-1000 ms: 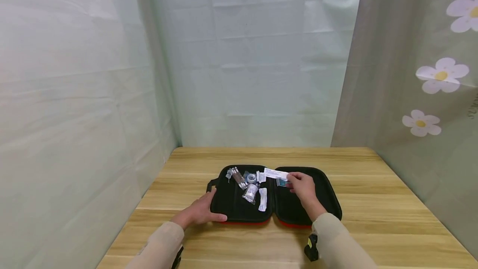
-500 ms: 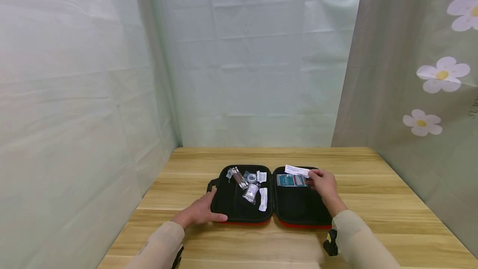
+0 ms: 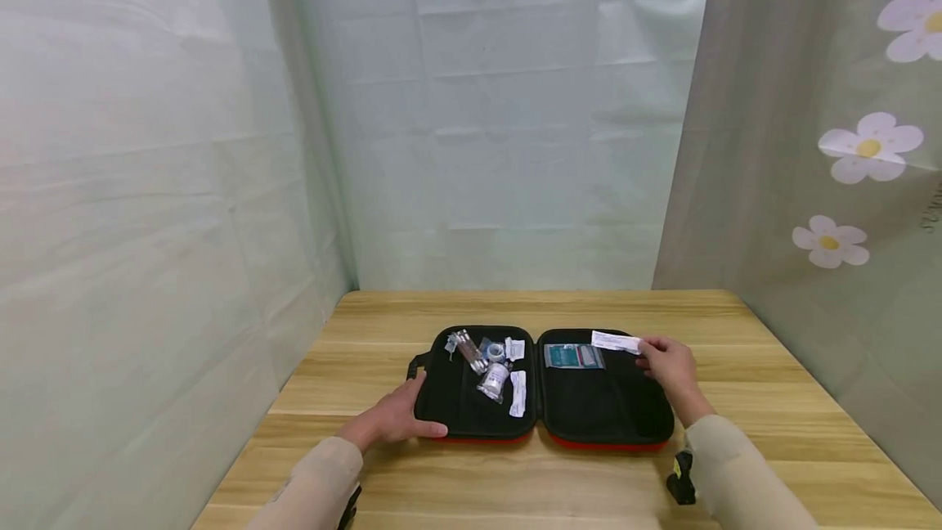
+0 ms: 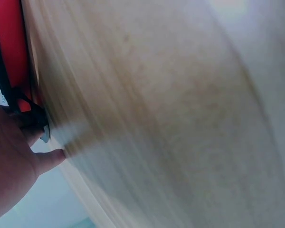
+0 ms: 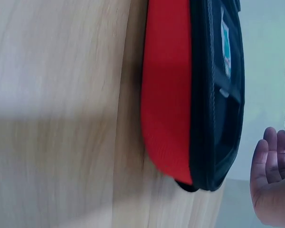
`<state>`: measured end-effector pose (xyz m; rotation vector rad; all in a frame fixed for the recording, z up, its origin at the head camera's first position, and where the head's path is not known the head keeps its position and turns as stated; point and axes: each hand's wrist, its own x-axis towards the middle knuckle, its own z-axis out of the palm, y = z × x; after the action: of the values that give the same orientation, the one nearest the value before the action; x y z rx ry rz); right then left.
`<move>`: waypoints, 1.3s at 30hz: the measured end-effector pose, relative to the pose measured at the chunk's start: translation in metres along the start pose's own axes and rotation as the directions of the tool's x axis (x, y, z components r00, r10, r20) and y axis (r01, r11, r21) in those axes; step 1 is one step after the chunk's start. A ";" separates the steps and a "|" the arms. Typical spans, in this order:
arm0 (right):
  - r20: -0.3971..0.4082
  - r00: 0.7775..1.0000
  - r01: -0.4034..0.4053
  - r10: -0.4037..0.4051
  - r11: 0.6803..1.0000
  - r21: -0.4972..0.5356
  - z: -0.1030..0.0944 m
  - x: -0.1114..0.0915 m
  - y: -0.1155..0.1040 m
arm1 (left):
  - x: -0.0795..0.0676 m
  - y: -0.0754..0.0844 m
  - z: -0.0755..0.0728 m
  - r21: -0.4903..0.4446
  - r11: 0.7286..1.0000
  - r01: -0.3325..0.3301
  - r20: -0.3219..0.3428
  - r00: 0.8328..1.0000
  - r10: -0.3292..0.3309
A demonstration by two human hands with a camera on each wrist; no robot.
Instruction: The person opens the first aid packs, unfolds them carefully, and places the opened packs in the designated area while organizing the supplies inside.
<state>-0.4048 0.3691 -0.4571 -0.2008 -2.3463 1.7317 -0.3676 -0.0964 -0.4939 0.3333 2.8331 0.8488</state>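
Note:
A black-lined case with a red shell (image 3: 589, 442) lies unfolded on the wooden table. At its left front corner rests my left hand (image 3: 397, 414), fingers against the side by the black handle (image 3: 416, 363) and thumb straight along the front edge. My right hand (image 3: 671, 368) pinches one end of a narrow white printed packet (image 3: 616, 342) over the back of the right half. Beside that packet, a teal-and-clear packet (image 3: 574, 357) lies in the case. In the right wrist view, my right hand (image 5: 274, 175) appears beyond the case's edge, fingers bent.
The left half holds a clear tube of brown items (image 3: 471, 352), a small roll (image 3: 496, 352), a wrapped white roll (image 3: 494, 382), a small white packet (image 3: 515, 348) and a long white packet (image 3: 518, 393). Pale curtains stand around the wooden table (image 3: 471, 481).
My right hand has moved right with the white packet, from near the hinge to the back right of the case, uncovering the teal packet. My left hand has stayed in place.

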 end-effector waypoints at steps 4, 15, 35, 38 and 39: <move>0.013 1.000 -0.014 0.014 1.000 -0.013 -0.008 -0.001 0.002 | -0.001 0.001 -0.001 -0.001 1.000 -0.003 0.003 1.000 0.003; 0.033 0.999 -0.024 0.025 0.999 -0.021 -0.026 0.005 0.016 | -0.002 0.002 -0.003 0.007 1.000 -0.001 0.010 1.000 0.001; 0.030 0.999 -0.025 0.031 0.984 -0.176 -0.037 0.004 0.035 | -0.003 0.002 -0.002 0.008 1.000 0.004 0.010 1.000 -0.004; 0.028 0.999 -0.011 0.016 0.982 -0.186 -0.037 0.003 0.037 | -0.003 0.003 -0.003 0.003 1.000 0.004 0.010 1.000 -0.004; 0.026 1.000 -0.007 0.012 0.982 -0.189 -0.036 0.003 0.038 | -0.003 0.003 -0.003 -0.001 1.000 0.004 0.012 1.000 -0.004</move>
<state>-0.3995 0.4147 -0.4824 -0.2208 -2.5333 1.5233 -0.3646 -0.0961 -0.4895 0.3309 2.8214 0.8438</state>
